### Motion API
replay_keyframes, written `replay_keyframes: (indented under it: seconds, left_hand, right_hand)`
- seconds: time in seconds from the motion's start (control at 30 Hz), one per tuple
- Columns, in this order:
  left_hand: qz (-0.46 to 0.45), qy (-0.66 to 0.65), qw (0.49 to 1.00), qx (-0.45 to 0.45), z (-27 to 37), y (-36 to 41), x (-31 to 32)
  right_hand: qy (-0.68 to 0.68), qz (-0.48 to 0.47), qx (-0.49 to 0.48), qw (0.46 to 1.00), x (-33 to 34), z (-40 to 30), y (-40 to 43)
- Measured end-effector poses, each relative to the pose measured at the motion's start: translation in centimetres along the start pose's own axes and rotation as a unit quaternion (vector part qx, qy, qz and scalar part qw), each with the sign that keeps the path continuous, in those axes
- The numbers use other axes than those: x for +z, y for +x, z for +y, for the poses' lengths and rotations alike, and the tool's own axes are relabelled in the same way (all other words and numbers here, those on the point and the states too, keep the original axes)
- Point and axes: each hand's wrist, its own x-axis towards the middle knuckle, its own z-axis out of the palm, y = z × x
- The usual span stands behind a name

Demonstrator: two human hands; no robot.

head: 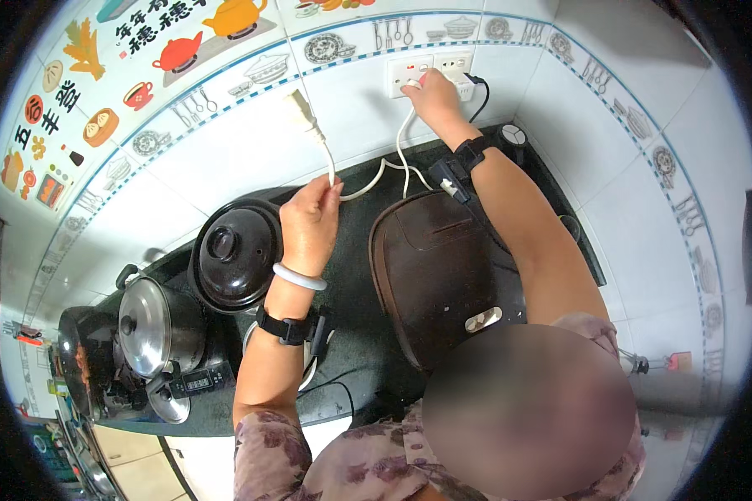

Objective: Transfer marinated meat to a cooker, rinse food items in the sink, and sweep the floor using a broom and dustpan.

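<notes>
My left hand (311, 216) holds a white power cord (332, 164) between thumb and fingers, just below its pale connector (304, 113), which points up in front of the tiled wall. At the wall socket plate (401, 70), my right hand (435, 100) grips a plug end, mostly hidden by the fingers, with a white cord (401, 141) hanging from it. Whether the plug is seated cannot be told. A white adapter (464, 89) with a black cable (487, 100) sits beside that hand. Below both hands stands a dark brown appliance (438, 263) on the black countertop (357, 250).
A black lidded pot (241, 250) stands close to my left forearm. Farther left are a steel pot with lid (147, 325), a dark wok (78, 357) and a black digital panel (200, 381). Loose white cord crosses the counter behind the appliance. A small round container (512, 136) occupies the back corner.
</notes>
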Motion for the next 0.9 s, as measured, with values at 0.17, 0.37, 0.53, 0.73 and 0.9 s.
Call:
replay_keyframes:
  seconds: [0.17, 0.37, 0.53, 0.73, 0.9]
  left_hand:
    - [0.001, -0.005, 1.0, -0.002, 0.0, 0.0, 1.4]
    - [0.0, 0.012, 1.0, 0.014, -0.2, 0.4, 1.7]
    - [-0.01, 0.031, 0.999, 0.013, 0.6, 0.6, 2.7]
    - [-0.039, 0.048, 0.995, 0.079, 2.3, 0.7, 3.8]
    - [-0.146, -0.006, 0.983, 0.108, 4.3, 1.4, 7.4]
  right_hand:
    - [-0.029, 0.04, -0.019, 0.999, 1.6, 1.1, 1.2]
    - [-0.055, 0.048, -0.052, 0.996, 1.1, 0.5, 1.2]
    - [-0.128, -0.048, -0.111, 0.984, -2.8, -1.3, 0.3]
    - [0.369, -0.429, -0.018, 0.824, -8.5, -5.7, -7.0]
    - [0.36, -0.407, -0.04, 0.839, -10.1, -2.6, -7.4]
